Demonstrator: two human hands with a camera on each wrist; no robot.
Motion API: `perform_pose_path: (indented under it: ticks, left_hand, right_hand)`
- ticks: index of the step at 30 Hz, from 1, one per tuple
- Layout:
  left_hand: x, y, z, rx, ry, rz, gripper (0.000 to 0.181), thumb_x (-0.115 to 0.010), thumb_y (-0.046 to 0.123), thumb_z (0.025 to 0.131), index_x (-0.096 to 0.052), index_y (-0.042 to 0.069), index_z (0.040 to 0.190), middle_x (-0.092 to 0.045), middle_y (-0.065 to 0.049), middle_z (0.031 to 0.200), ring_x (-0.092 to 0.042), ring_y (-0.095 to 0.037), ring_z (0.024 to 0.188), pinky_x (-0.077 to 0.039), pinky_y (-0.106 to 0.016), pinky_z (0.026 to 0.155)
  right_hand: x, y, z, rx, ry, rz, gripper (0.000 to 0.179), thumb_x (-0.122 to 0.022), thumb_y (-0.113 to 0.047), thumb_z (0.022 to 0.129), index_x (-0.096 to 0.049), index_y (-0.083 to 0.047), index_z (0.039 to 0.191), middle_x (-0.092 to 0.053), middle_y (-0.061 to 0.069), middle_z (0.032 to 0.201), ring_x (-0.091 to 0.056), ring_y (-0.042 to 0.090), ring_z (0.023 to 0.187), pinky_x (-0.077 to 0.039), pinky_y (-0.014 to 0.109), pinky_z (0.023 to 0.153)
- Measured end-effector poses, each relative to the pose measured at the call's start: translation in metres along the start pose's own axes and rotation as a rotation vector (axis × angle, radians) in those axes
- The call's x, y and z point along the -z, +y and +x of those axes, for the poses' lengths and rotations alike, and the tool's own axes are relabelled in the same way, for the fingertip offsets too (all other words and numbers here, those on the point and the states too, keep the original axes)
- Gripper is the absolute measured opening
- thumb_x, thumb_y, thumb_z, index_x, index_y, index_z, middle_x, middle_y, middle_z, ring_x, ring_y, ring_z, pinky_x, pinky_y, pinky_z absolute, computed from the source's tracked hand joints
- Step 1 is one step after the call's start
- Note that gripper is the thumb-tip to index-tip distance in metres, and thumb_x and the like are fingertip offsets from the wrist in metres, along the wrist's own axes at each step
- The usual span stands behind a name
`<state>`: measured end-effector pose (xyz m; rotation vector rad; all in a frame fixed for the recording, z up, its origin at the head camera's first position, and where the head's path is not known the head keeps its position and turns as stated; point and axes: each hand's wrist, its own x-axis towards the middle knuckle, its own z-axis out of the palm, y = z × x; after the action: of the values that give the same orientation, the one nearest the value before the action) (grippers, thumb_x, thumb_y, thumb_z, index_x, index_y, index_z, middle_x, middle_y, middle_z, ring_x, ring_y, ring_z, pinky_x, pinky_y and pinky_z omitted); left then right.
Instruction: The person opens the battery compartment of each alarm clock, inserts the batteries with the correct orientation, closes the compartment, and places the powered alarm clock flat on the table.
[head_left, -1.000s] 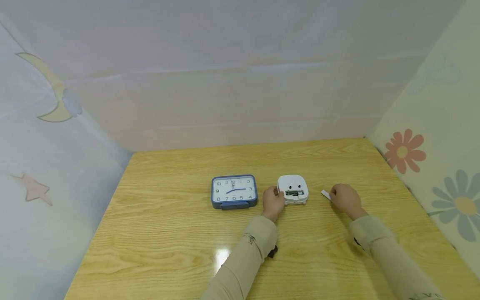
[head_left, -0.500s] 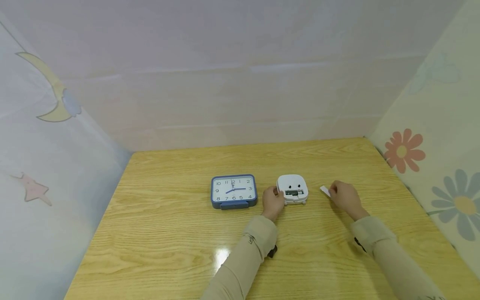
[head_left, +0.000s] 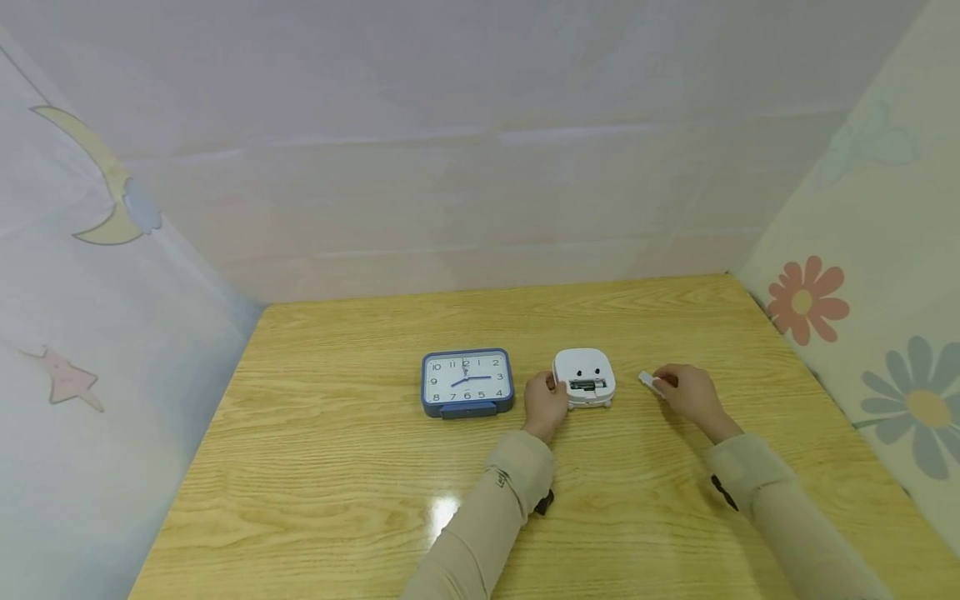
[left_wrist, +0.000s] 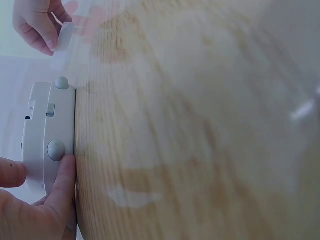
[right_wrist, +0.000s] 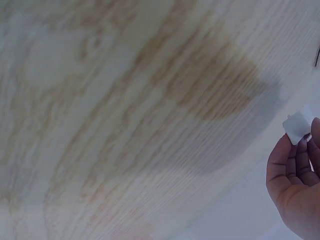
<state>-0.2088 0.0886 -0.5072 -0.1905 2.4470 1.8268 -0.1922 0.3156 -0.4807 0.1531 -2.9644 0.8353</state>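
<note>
A small white alarm clock (head_left: 584, 362) lies back side up, with two dark knobs on its back. Its battery compartment is uncovered, and a dark battery (head_left: 581, 385) shows inside. My left hand (head_left: 545, 407) grips the clock's left edge, thumb on the upturned back and a finger low by a round foot in the left wrist view. To the right of the clock, my right hand (head_left: 689, 394) pinches a small white battery cover (head_left: 648, 380) between thumb and fingers. The right wrist view shows a small tab on the edge of this cover (right_wrist: 297, 127).
A blue rectangular alarm clock (head_left: 468, 379) lies face up to the left of my left hand. Everything rests on a wood-grain table (head_left: 337, 467). Printed cloth walls (head_left: 480, 208) stand along its back and sides.
My right hand has turned the battery cover a little and shifted it slightly left, closer to the white clock. The left hand and both clocks stay in place.
</note>
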Motion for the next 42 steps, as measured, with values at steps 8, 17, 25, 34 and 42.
perform_pose_path:
  ticks: [8, 17, 25, 34, 42]
  left_hand:
    - [0.0, 0.0, 0.0, 0.008, -0.019, -0.006, 0.028, -0.055, 0.009, 0.09, -0.057, -0.008, 0.113, -0.06, -0.013, 0.099, -0.055, -0.021, 0.094, -0.048, -0.032, 0.079]
    - [0.001, 0.0, 0.0, 0.015, -0.02, -0.002, 0.029, -0.054, 0.009, 0.09, -0.056, -0.008, 0.114, -0.059, -0.014, 0.1, -0.055, -0.022, 0.095, -0.048, -0.032, 0.079]
    - [0.001, 0.003, -0.002, 0.028, -0.026, -0.015, 0.029, -0.054, 0.009, 0.091, -0.055, -0.007, 0.115, -0.059, -0.013, 0.101, -0.054, -0.021, 0.094, -0.048, -0.032, 0.079]
    - [0.002, 0.002, -0.002, 0.025, -0.028, -0.021, 0.029, -0.054, 0.009, 0.09, -0.055, -0.007, 0.114, -0.059, -0.013, 0.1, -0.054, -0.021, 0.093, -0.048, -0.031, 0.078]
    - [0.001, 0.002, -0.001, 0.015, -0.021, -0.019, 0.028, -0.055, 0.008, 0.09, -0.056, -0.008, 0.113, -0.059, -0.012, 0.097, -0.055, -0.02, 0.092, -0.048, -0.031, 0.077]
  right_hand:
    - [0.0, -0.003, -0.001, 0.066, 0.037, 0.017, 0.015, -0.059, -0.001, 0.086, -0.062, 0.009, 0.095, -0.062, 0.021, 0.085, -0.058, 0.033, 0.075, -0.047, 0.047, 0.064]
    - [-0.002, -0.01, -0.003, 0.145, 0.119, -0.003, 0.013, -0.063, -0.001, 0.083, -0.064, 0.008, 0.093, -0.063, 0.017, 0.08, -0.058, 0.03, 0.07, -0.047, 0.043, 0.058]
    - [-0.001, -0.018, -0.003, 0.198, 0.163, -0.012, 0.01, -0.064, 0.0, 0.082, -0.065, 0.005, 0.09, -0.063, 0.015, 0.08, -0.059, 0.027, 0.067, -0.048, 0.037, 0.055]
    - [-0.002, -0.03, -0.002, 0.232, 0.161, -0.024, 0.01, -0.065, 0.0, 0.081, -0.066, 0.004, 0.09, -0.063, 0.013, 0.081, -0.058, 0.024, 0.067, -0.049, 0.036, 0.056]
    - [-0.005, -0.037, 0.0, 0.246, 0.136, -0.029, 0.01, -0.066, -0.002, 0.081, -0.067, 0.002, 0.09, -0.063, 0.012, 0.082, -0.058, 0.024, 0.071, -0.049, 0.037, 0.058]
